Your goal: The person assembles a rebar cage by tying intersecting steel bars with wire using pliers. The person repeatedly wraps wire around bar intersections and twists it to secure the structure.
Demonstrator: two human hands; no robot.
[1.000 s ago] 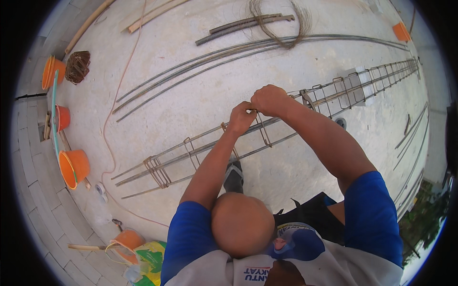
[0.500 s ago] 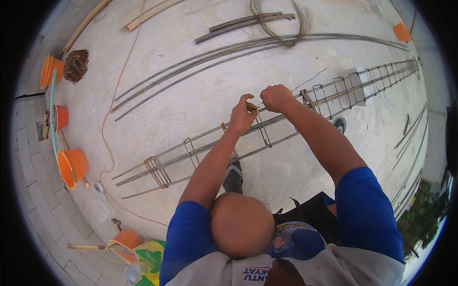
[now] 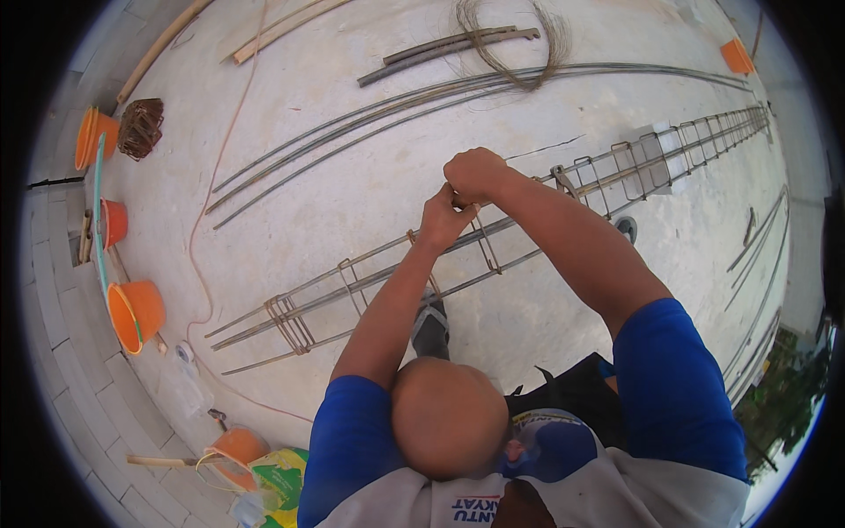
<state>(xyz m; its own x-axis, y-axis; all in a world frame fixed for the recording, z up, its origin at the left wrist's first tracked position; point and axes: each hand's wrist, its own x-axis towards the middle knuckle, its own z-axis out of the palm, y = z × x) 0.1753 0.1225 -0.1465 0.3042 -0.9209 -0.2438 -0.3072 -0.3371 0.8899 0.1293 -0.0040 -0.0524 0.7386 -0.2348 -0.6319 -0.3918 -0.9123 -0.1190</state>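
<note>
Right hand (image 3: 475, 174), fingers curled around thin wire (image 3: 544, 148) trailing rightward, roughly parallel to the long axis of the rebar cage (image 3: 493, 231); left hand (image 3: 443, 220) nearer the cage, its grip hidden.

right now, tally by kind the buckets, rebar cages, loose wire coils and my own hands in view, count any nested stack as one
orange to red buckets: 5
rebar cage: 1
loose wire coil: 1
bare hands, left hand and right hand: 2
total: 9
</note>
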